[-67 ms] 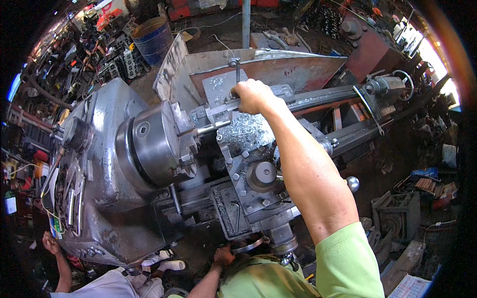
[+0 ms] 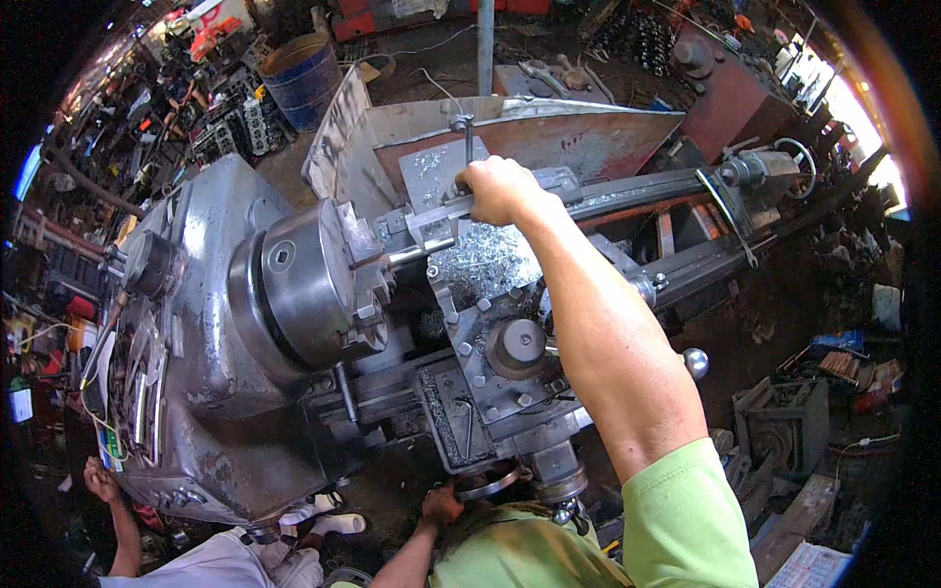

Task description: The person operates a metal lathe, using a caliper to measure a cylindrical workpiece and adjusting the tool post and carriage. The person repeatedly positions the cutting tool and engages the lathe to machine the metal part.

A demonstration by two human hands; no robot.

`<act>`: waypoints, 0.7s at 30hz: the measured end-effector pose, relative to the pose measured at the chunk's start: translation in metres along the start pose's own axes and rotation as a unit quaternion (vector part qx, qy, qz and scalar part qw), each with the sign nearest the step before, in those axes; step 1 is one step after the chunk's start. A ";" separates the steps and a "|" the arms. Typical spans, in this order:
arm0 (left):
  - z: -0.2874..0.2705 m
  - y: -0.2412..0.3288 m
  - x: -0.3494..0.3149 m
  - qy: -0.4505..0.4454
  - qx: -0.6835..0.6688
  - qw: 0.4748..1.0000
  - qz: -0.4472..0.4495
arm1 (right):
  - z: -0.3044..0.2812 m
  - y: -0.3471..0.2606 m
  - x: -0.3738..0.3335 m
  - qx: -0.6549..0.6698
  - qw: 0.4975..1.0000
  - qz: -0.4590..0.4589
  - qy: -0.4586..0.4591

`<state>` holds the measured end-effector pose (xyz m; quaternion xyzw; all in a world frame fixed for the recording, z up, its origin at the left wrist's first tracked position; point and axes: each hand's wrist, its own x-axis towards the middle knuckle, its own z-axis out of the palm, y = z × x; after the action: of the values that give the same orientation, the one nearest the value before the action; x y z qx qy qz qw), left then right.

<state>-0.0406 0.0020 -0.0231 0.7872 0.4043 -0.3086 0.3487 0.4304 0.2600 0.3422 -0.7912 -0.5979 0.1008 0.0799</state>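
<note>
A large grey metal lathe fills the middle. Its round chuck (image 2: 306, 284) has stepped jaws that hold a short, shiny cylindrical workpiece (image 2: 407, 254). My right hand (image 2: 500, 191) is closed at the far side of the carriage, by the foot of a dark upright rod (image 2: 470, 142); what lies inside the fingers is hidden. Under it, metal chips (image 2: 487, 257) cover a plate. My left hand (image 2: 443, 503) is low in front, its fingers curled on the rim of a handwheel (image 2: 493, 482). Between my hands sits a tool post (image 2: 518, 348) with a round, dark cap.
Another person's hand (image 2: 99, 478) is near the headstock (image 2: 211, 323) at the left. A ball-ended lever (image 2: 695, 364) sticks out beside my right forearm. A small tray (image 2: 451, 421) holds chips and a hex key. Behind the lathe stand a metal splash guard (image 2: 549, 142) and a blue drum (image 2: 299, 83).
</note>
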 end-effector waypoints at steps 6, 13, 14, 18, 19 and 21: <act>-0.011 0.008 -0.003 -0.029 -0.022 0.999 -0.032 | -0.001 0.000 0.002 -0.011 1.000 -0.006 0.004; -0.014 0.013 0.004 -0.001 -0.008 0.999 -0.033 | -0.003 0.002 0.006 -0.018 1.000 -0.003 0.007; -0.013 0.011 0.005 0.016 -0.011 1.000 -0.015 | -0.003 0.002 0.006 -0.018 1.000 -0.004 0.008; -0.011 0.007 0.006 0.021 -0.017 1.000 0.011 | -0.003 0.002 0.006 -0.016 1.000 -0.009 0.010; -0.011 0.007 0.006 0.016 -0.025 1.000 0.008 | -0.003 0.002 0.007 -0.017 1.000 -0.010 0.007; -0.013 0.009 0.004 0.013 -0.029 0.999 0.002 | -0.002 0.002 0.007 -0.016 1.000 -0.009 0.008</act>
<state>-0.0286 0.0105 -0.0164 0.7815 0.4162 -0.2858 0.3664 0.4350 0.2663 0.3434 -0.7877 -0.6059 0.0845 0.0730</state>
